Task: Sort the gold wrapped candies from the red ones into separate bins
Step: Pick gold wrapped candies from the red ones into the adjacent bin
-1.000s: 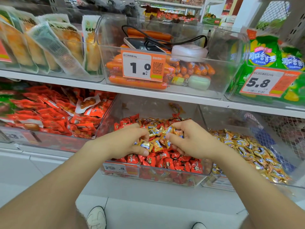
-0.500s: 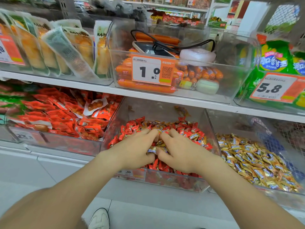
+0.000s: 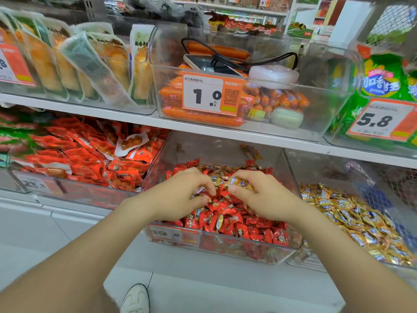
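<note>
A clear middle bin (image 3: 225, 247) on the lower shelf holds mostly red wrapped candies (image 3: 234, 222) with a few gold ones mixed in near the back. The bin to its right (image 3: 293, 177) holds gold wrapped candies (image 3: 361, 222). Both my hands are inside the middle bin. My left hand (image 3: 180, 195) has curled fingers pinching a shiny gold candy (image 3: 199, 190). My right hand (image 3: 259, 197) pinches a gold candy (image 3: 235, 181) between thumb and fingers, lifted just above the pile.
A bin of red snack packs (image 3: 90, 154) stands to the left. The shelf above carries a sausage bin with a 1.0 price tag (image 3: 209, 93), with a phone and cable on top, and green bags tagged 5.8 (image 3: 381, 120). My shoe (image 3: 135, 299) is below.
Both hands have drawn slightly apart and risen from the pile, each with a gold candy now in its fingertips. The camera has come closer to the bins.
</note>
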Action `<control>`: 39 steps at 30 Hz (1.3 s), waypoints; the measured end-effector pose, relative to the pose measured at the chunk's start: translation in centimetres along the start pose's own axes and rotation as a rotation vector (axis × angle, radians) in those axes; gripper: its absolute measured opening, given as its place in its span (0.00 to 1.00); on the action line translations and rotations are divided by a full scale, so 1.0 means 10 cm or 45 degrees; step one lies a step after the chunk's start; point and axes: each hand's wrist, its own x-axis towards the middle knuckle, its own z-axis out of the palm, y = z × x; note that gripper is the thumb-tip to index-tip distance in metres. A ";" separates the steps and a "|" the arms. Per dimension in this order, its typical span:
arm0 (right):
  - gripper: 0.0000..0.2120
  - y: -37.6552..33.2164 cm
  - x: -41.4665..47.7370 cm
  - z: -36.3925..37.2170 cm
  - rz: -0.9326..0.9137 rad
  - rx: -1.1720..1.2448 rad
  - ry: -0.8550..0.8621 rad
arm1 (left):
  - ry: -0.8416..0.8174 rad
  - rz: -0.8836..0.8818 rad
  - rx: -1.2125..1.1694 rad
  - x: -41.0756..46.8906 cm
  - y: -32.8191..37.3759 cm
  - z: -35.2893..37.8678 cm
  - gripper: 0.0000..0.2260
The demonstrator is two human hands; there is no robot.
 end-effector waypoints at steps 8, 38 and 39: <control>0.17 -0.13 -0.05 -0.07 0.182 0.503 -0.038 | 0.062 -0.146 -0.241 -0.09 0.09 -0.20 0.07; 0.09 -0.28 -0.12 0.09 -0.383 -0.249 -0.265 | 0.079 -0.228 -0.021 -0.02 0.17 -0.07 0.15; 0.09 -0.26 -0.11 0.11 -0.369 -0.244 -0.227 | 0.096 -0.222 -0.037 -0.02 0.18 -0.07 0.16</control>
